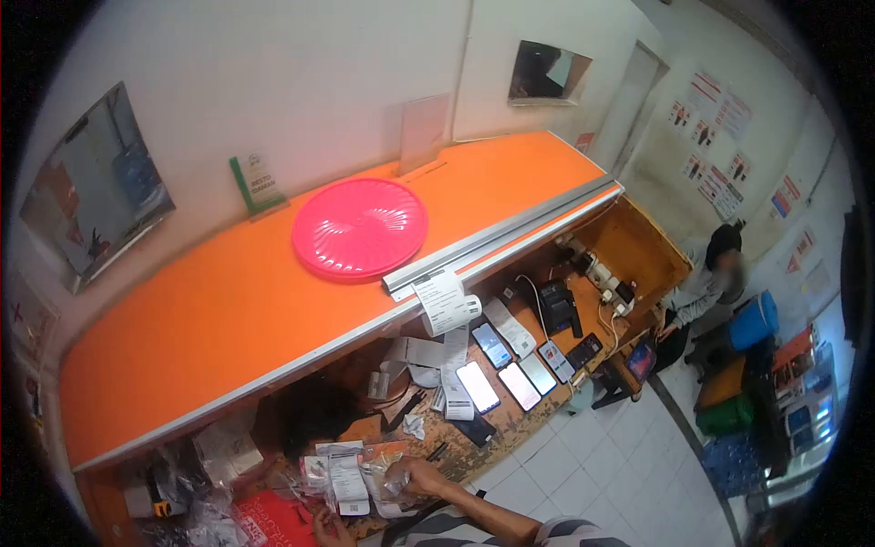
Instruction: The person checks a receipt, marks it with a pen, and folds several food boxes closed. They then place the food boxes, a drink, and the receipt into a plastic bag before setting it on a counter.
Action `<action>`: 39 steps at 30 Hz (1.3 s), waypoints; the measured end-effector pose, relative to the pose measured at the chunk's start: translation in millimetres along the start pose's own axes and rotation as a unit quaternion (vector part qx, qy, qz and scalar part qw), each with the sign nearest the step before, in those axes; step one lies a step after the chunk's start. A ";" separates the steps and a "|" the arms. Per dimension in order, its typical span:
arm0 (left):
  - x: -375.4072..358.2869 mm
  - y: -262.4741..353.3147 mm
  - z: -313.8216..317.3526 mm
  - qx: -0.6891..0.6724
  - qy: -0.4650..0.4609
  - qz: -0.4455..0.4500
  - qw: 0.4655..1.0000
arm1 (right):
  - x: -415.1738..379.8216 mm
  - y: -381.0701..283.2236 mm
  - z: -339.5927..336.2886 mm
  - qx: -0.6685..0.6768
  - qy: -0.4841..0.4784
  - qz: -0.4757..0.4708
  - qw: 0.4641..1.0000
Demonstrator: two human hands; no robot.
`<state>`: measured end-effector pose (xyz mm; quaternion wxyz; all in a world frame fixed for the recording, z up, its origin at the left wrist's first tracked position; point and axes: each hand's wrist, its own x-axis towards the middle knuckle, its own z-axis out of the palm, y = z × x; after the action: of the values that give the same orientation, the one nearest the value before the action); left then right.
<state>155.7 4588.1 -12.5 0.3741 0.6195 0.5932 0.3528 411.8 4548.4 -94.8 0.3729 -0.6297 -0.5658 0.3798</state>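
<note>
At the bottom of the view my right hand (419,476) is closed on a clear plastic bag (383,472). Just left of it lies a long printed receipt (348,483), on top of a plastic-wrapped packet (316,469). My left hand (332,527) is below the receipt, by its lower end, with its fingers apart; part of it is cut off by the image edge. Beside that hand is a red plastic bag (273,520) with white lettering. What is inside the clear bag cannot be made out.
Several phones, including a lit one (478,387), lie on the worn lower shelf (529,415). A curled receipt strip (445,303) hangs over the orange counter (210,310), which bears a pink round lid (360,226). Power plugs (597,273) sit at the right end. Another person (702,292) is beyond.
</note>
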 end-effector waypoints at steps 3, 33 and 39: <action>-7.8 -58.6 2.8 -0.163 0.072 -0.067 0.982 | 0.8 -16.0 -6.4 -0.026 0.009 0.045 0.999; -509.0 -122.3 -49.6 -0.132 0.492 -0.158 0.846 | -279.0 -112.7 132.4 -0.026 -0.257 -0.070 0.964; -660.2 -138.0 -59.3 -0.205 0.669 -0.224 0.678 | -376.1 -145.3 251.8 -0.047 -0.537 -0.152 0.828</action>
<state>7.2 3933.6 -101.9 0.0629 -0.0252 0.7187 0.6920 95.9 4195.7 -52.0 0.0333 -0.2488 -0.7827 0.5695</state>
